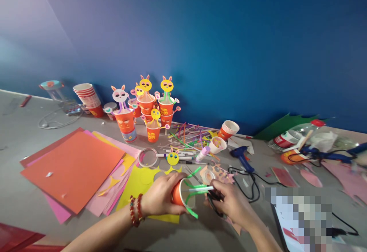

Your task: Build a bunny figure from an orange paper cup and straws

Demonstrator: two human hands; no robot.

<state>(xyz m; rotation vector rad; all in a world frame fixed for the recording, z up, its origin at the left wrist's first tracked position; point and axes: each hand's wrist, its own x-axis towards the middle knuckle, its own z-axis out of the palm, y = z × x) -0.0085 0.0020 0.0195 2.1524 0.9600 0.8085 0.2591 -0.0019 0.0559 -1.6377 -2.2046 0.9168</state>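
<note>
Above the gray desk (166, 240), the left hand (159, 193) grips an orange paper cup (176, 194), tipped with its white mouth rightward; too firm a squeeze could buckle the thin wall. Fuzzy green pipe-cleaner strips (195, 172) splay from the mouth and might bend or catch. The right hand (231, 198) is curled around black-handled scissors (213, 205), whose blades could nick strips or rim if they slip. Farther right, a looping black cord (256, 191) could snag that wrist.
</note>
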